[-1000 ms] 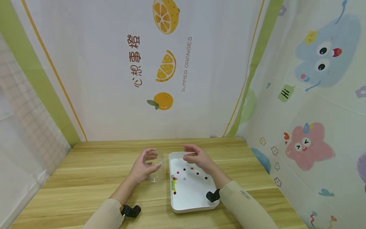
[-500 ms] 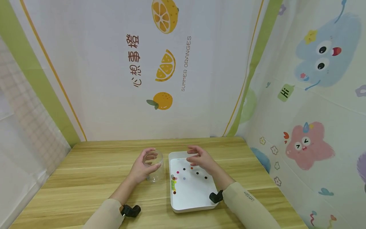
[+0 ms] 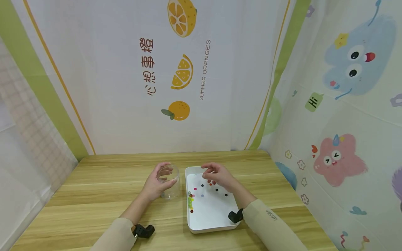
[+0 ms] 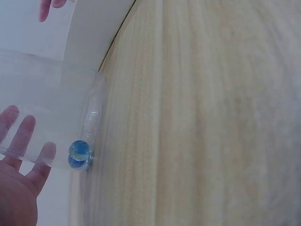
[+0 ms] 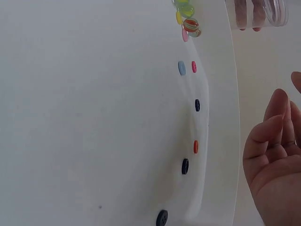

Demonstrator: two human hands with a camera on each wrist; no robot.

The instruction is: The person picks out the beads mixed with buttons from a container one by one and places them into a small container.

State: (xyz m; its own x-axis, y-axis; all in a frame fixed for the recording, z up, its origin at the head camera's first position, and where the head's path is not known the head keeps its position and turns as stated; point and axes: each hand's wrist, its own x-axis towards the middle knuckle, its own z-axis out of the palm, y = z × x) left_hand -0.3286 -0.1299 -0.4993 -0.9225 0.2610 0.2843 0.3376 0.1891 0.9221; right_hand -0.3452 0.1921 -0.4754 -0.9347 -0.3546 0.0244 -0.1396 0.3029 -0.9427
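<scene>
My left hand grips a clear plastic jar, thumb on the near side and fingers round the far side. The jar stands upright, its mouth up, just left of the white tray. A blue marble lies at its bottom in the left wrist view. Over the tray's far part, my right hand hovers with loosely bent fingers; nothing shows between them. Inside the tray lie scattered buttons, among them a light blue button, a red-orange button and a black button.
Green and striped marbles cluster along the tray's left wall, beside a yellow button. Both stand on a wood-grain table. A printed curtain hangs behind the table, another patterned cloth at the right.
The right hand drew slightly right, then came back left and a little lower, its fingers bending more. The left hand and jar have stayed in place.
</scene>
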